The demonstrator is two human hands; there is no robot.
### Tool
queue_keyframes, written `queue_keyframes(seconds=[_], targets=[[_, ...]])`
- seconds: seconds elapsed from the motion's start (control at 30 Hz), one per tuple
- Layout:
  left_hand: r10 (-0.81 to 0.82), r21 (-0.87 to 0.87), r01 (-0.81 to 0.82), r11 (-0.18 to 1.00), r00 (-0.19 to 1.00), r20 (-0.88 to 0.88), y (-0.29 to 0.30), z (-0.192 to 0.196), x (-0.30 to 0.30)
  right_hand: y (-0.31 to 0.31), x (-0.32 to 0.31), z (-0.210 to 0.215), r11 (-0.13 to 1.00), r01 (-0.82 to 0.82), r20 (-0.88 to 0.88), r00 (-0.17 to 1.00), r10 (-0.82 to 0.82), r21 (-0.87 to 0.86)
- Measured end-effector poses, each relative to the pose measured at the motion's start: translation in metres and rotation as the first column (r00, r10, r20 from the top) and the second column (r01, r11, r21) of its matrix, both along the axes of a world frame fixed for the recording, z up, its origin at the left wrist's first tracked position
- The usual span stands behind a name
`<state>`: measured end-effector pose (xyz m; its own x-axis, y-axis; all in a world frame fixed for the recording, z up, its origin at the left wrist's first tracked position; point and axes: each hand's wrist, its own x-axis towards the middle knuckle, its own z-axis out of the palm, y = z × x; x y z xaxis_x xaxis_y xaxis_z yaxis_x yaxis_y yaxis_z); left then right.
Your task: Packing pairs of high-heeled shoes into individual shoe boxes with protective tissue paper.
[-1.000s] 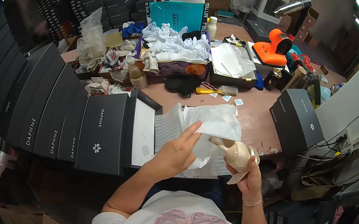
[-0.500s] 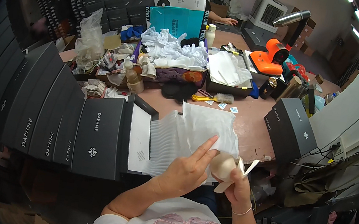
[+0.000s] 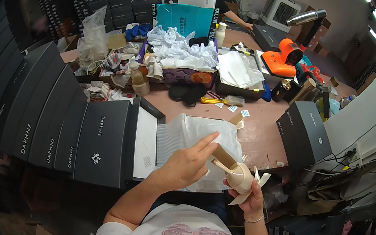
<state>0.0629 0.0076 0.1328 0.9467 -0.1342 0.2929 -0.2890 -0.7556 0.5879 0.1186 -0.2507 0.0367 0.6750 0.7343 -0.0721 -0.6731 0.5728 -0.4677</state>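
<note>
A beige high-heeled shoe (image 3: pixel 239 176) is in my right hand (image 3: pixel 251 198), whose fingers wrap round its heel end, with pale ribbon straps hanging loose beside it. Its brown sole and slim heel face up and to the left. My left hand (image 3: pixel 186 164) lies over white tissue paper (image 3: pixel 207 131), index and middle fingers stretched out close to the shoe's sole; its thumb is hidden. Beyond the tissue's far right corner a beige piece (image 3: pixel 237 120) shows, too covered to name. Under the tissue, striped translucent wrapping (image 3: pixel 170 141) lies in an open shoe box (image 3: pixel 146 143).
Dark shoe boxes (image 3: pixel 100 143) stand in a row at the left. Another dark box (image 3: pixel 304 136) sits at the right. Across the table are a carton of crumpled white paper (image 3: pixel 178 51), a yellow-handled brush (image 3: pixel 224 101) and an orange device (image 3: pixel 282 61). A co-worker's hand (image 3: pixel 248 26) shows farther back.
The tissue has slid nearer and down, off the shoe, so its sole and heel now show. The beige piece has come into sight beyond the tissue. My left hand has shifted slightly left.
</note>
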Motion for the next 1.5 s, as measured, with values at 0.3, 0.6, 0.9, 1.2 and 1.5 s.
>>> queue_keyframes(seconds=[0.3, 0.6, 0.9, 1.2, 1.5], targets=[[-0.071, 0.047, 0.064, 0.997, 0.985, 0.154, -0.043, -0.005, -0.026, 0.04, -0.017, 0.04, 0.948, 0.177, 0.163, 0.977, -0.137, -0.263], [-0.076, 0.011, 0.075, 0.997, 0.974, 0.213, -0.056, -0.045, -0.028, 0.094, 0.001, -0.016, 0.87, 0.235, 0.374, 0.925, -0.064, -0.434], [-0.214, -0.283, 0.333, 0.899, 0.9, 0.38, -0.064, -0.07, -0.051, 0.115, 0.023, -0.034, 0.714, 0.6, 0.931, 0.267, 0.249, -0.362], [0.096, -0.793, -0.42, -0.44, 0.856, -0.507, 0.006, -0.096, -0.041, 0.122, -0.003, -0.002, 0.763, 0.544, 0.907, -0.009, 0.42, -0.348], [-0.051, -0.444, 0.031, 0.895, 0.998, -0.034, -0.06, -0.113, -0.014, 0.047, 0.01, -0.014, 0.933, 0.358, 0.166, 0.922, -0.35, -0.023]])
